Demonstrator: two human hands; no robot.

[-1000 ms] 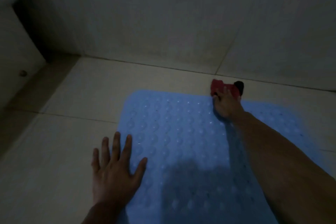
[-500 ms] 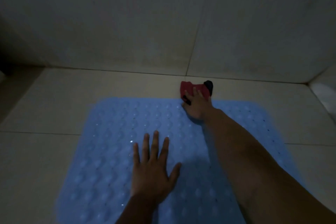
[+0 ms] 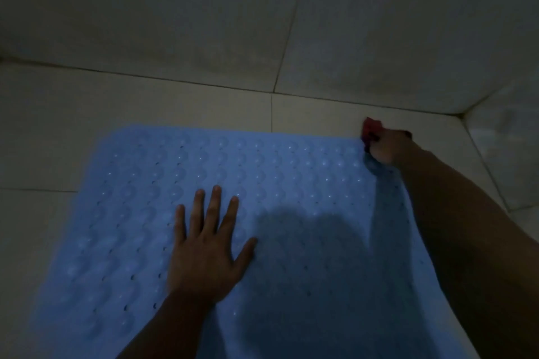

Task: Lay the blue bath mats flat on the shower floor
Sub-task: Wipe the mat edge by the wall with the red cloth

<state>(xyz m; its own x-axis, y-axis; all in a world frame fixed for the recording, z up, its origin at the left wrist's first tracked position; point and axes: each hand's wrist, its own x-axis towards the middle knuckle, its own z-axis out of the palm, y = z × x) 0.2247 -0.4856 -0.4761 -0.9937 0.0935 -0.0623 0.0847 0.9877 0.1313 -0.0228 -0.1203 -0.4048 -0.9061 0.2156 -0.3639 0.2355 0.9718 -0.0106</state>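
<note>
The left hand (image 3: pixel 204 253) lies flat on the blue mat (image 3: pixel 291 189), palm down, fingers straight and spread, holding nothing. The right hand (image 3: pixel 386 146) reaches to the mat's far right corner with its fingers curled round a small red thing (image 3: pixel 371 127); whether it also pinches the mat's edge cannot be told in the dim light. The mat lies spread on the pale tiled floor (image 3: pixel 145 102), bumpy side up, its far edge near the wall (image 3: pixel 262 14).
</note>
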